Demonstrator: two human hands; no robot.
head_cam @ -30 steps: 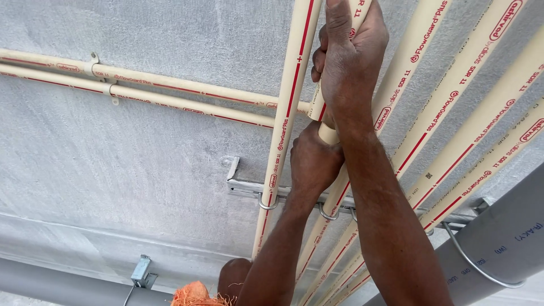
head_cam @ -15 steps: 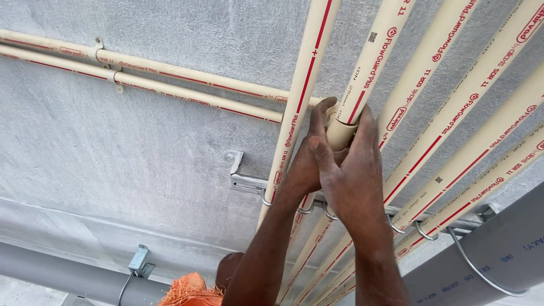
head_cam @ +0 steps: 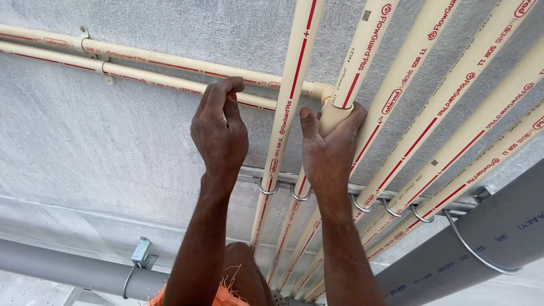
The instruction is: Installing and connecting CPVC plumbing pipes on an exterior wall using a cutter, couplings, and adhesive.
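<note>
Both hands are raised to the ceiling pipework. Right hand [head_cam: 330, 148] is closed around the cream plastic pipe coupling [head_cam: 333, 115] at frame centre; the joined cream pipe with a red stripe [head_cam: 362, 54] runs on from it toward 1 o'clock, its long axis. Left hand [head_cam: 220, 127], at 9 o'clock from the coupling, is curled with fingertips against the thin cream horizontal pipe [head_cam: 141, 79]; a full grip cannot be confirmed. Right hand is nearer. Its palm hides the coupling's lower end.

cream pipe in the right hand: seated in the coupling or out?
In. The cream plastic pipe runs into the cream coupling with no gap showing; the right hand wraps the coupling. Insertion depth: cannot tell.
</note>
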